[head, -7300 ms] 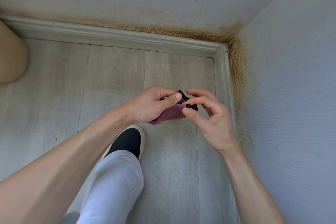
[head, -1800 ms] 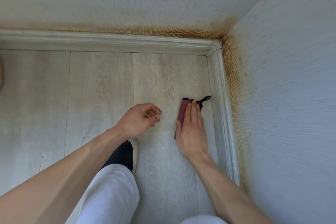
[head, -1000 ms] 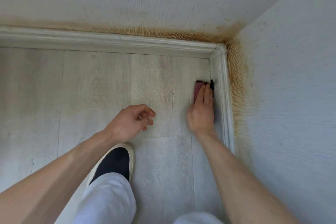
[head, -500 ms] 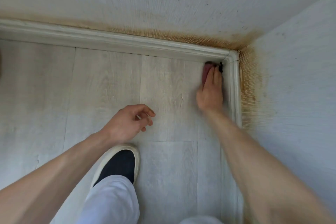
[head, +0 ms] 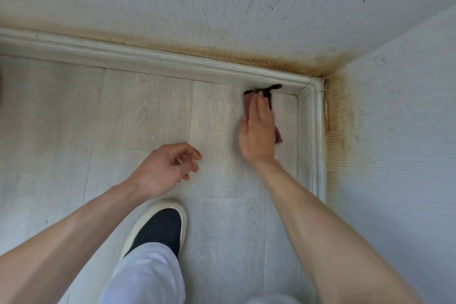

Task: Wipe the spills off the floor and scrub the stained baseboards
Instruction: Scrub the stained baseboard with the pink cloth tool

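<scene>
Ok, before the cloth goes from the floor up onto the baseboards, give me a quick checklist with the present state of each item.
1. Right hand flat on the purple cloth, pressing it to the floor: ok.
2. Cloth near the corner, its black loop at the far baseboard: ok.
3. Left hand holds nothing, loosely curled above the floor: ok.
4. Side baseboard unobstructed: ok.
5. Brown staining on the wall above both baseboards: not ok.
6. Floor spills gone under the cloth: cannot tell.
</scene>
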